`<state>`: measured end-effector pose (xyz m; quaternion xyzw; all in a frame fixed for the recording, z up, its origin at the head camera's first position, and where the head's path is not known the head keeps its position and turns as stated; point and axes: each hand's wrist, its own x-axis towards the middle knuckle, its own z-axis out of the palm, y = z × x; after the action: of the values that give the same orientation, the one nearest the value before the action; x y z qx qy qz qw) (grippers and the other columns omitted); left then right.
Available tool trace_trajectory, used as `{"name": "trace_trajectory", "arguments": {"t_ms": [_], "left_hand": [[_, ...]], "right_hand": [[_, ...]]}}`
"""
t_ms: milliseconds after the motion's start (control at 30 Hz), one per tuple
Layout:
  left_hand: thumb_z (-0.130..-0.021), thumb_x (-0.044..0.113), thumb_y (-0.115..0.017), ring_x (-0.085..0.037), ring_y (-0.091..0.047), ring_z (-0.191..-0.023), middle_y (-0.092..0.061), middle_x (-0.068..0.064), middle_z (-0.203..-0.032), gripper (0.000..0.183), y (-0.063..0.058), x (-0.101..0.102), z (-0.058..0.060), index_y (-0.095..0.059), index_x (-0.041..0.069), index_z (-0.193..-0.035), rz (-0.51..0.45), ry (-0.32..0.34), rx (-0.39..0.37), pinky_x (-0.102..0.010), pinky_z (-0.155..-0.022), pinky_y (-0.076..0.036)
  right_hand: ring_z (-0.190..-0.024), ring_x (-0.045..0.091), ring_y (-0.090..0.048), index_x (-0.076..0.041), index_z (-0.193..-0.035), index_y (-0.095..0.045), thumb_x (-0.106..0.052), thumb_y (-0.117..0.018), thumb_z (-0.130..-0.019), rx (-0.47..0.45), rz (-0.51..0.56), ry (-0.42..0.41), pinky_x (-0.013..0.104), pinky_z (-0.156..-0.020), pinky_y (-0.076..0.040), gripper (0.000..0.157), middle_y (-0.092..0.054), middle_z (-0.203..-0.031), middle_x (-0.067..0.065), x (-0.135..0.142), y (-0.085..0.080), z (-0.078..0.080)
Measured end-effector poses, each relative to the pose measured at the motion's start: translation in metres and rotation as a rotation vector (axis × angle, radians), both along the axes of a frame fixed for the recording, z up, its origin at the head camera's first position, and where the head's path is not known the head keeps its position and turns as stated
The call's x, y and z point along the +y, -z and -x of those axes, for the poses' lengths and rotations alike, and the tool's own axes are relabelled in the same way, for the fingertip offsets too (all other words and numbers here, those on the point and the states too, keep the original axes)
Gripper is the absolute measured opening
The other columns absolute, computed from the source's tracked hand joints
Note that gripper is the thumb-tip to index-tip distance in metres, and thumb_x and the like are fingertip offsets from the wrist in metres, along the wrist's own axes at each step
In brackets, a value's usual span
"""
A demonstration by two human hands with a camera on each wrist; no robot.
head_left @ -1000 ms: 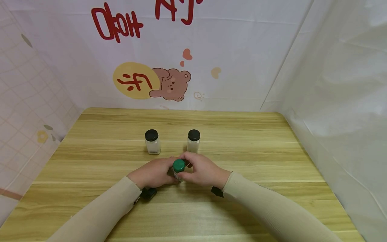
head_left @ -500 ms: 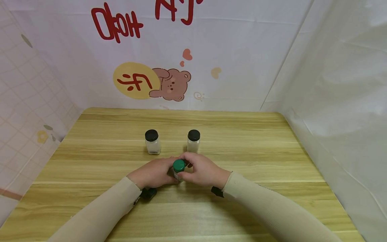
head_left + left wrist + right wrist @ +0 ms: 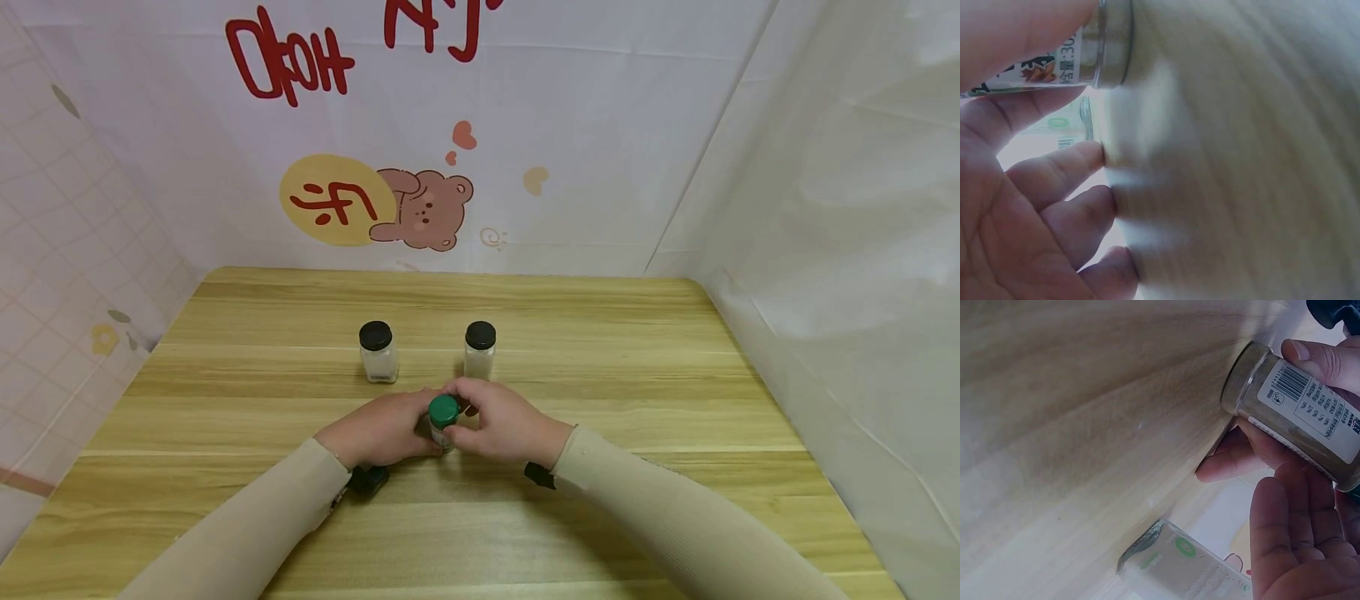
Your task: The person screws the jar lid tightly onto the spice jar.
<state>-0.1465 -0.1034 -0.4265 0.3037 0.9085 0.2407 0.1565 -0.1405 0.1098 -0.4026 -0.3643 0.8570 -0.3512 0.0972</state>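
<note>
A seasoning jar of brownish powder stands upright on the wooden table, its green cap facing up. My left hand grips the jar's body between thumb and fingers; its other fingertips rest on the tabletop in the left wrist view. From the right, my right hand holds its thumb and curled fingers around the green cap. A barcode label shows on the jar in the right wrist view. Where the right fingertips meet the cap is mostly hidden.
Two black-capped jars stand upright behind the hands, one jar on the left and another jar on the right, close to the right fingers. The wooden table ends at a white printed curtain.
The right thumb has shifted very slightly rightward beside the green cap. Both arms, the gripped jar and the two black-capped jars keep their places.
</note>
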Motion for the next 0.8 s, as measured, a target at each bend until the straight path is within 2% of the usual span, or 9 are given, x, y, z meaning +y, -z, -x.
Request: {"name": "trace_trajectory", "arguments": {"t_ms": [367, 633, 800], "left_hand": [[-0.082, 0.044, -0.068, -0.010, -0.052, -0.115, -0.051, 0.015, -0.129, 0.058, 0.0000, 0.0001, -0.0003, -0.043, 0.037, -0.134, 0.003, 0.004, 0.017, -0.037, -0.096, -0.043], [-0.081, 0.046, -0.068, -0.011, -0.052, -0.115, -0.052, 0.013, -0.129, 0.056, 0.0002, 0.0002, -0.0008, -0.045, 0.036, -0.132, 0.012, -0.005, 0.015, -0.037, -0.097, -0.043], [-0.081, 0.044, -0.068, -0.011, -0.052, -0.115, -0.052, 0.013, -0.130, 0.060, 0.0001, -0.0001, -0.0011, -0.042, 0.037, -0.135, 0.008, -0.005, 0.012, -0.038, -0.097, -0.043]], "right_hand": [[-0.093, 0.006, -0.059, -0.026, -0.106, -0.052, -0.035, -0.068, -0.084, -0.032, 0.014, 0.034, 0.030, -0.082, -0.051, 0.028, -0.058, -0.101, -0.014, -0.0005, 0.0013, -0.0008], [-0.093, 0.005, -0.058, -0.026, -0.111, -0.052, -0.029, -0.066, -0.084, -0.006, 0.010, 0.004, 0.030, -0.083, -0.051, 0.030, -0.058, -0.104, -0.014, -0.0003, 0.0007, -0.0006], [-0.093, 0.005, -0.058, -0.025, -0.107, -0.053, -0.031, -0.067, -0.085, 0.001, 0.010, 0.018, 0.029, -0.082, -0.051, 0.027, -0.058, -0.103, -0.014, -0.0008, 0.0030, -0.0004]]}}
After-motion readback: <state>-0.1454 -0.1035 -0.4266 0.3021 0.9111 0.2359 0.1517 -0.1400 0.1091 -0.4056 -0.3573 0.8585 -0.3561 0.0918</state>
